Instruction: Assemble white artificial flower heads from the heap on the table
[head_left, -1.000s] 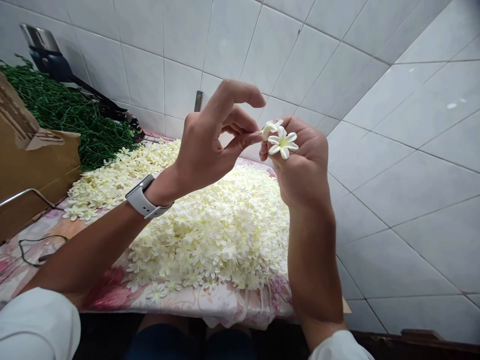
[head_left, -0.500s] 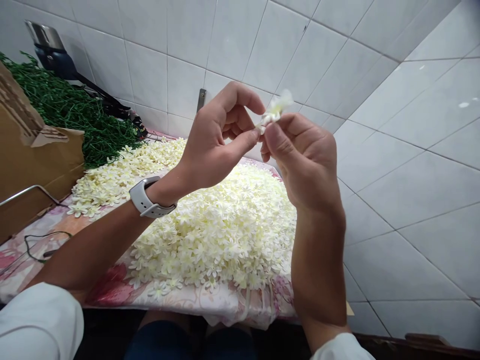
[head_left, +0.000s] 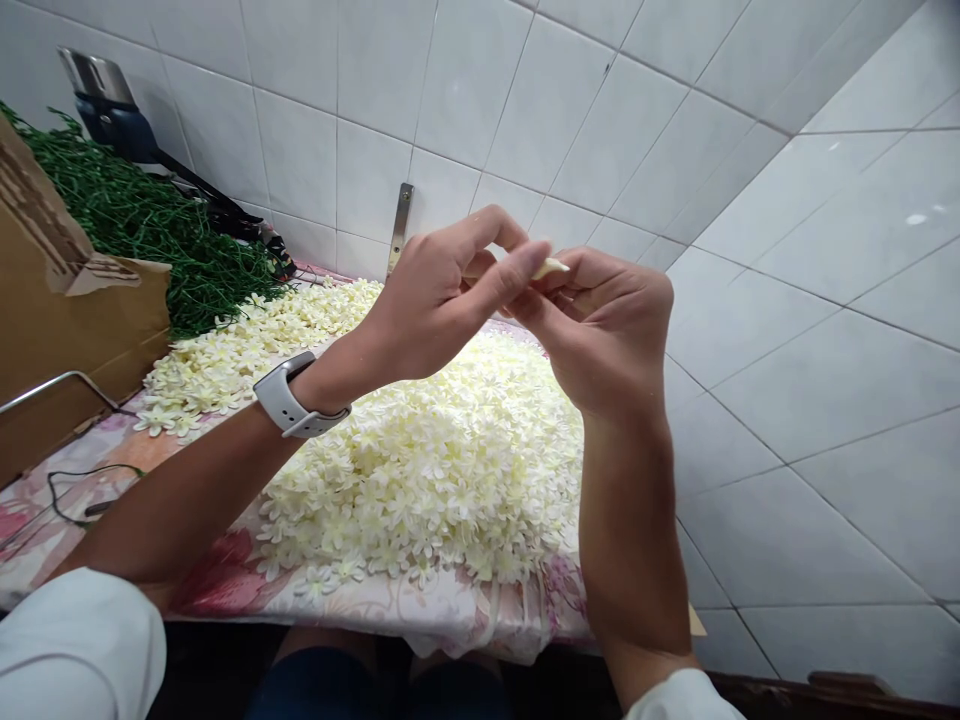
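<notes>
A small white flower (head_left: 551, 268) shows at the fingertips where my two hands meet, mostly covered by the fingers. My left hand (head_left: 454, 290), with a pale watch (head_left: 289, 400) on its wrist, pinches it between thumb and forefinger. From the other side my right hand (head_left: 607, 320) has its thumb and curled fingers closed on the flower too. Below both hands, a large heap of white artificial flowers (head_left: 427, 480) covers much of the table.
A floral tablecloth (head_left: 390, 597) covers the table. To the left stand a cardboard box (head_left: 82, 330), a pile of green plastic stems (head_left: 157, 225) and a dark blue flask (head_left: 112, 120). Tiled walls (head_left: 810, 350) rise behind and to the right. A thin green wire (head_left: 56, 495) lies front left.
My hands have come closer together and slightly lower. The flower, which stuck up above the fingers before, is now mostly hidden between them.
</notes>
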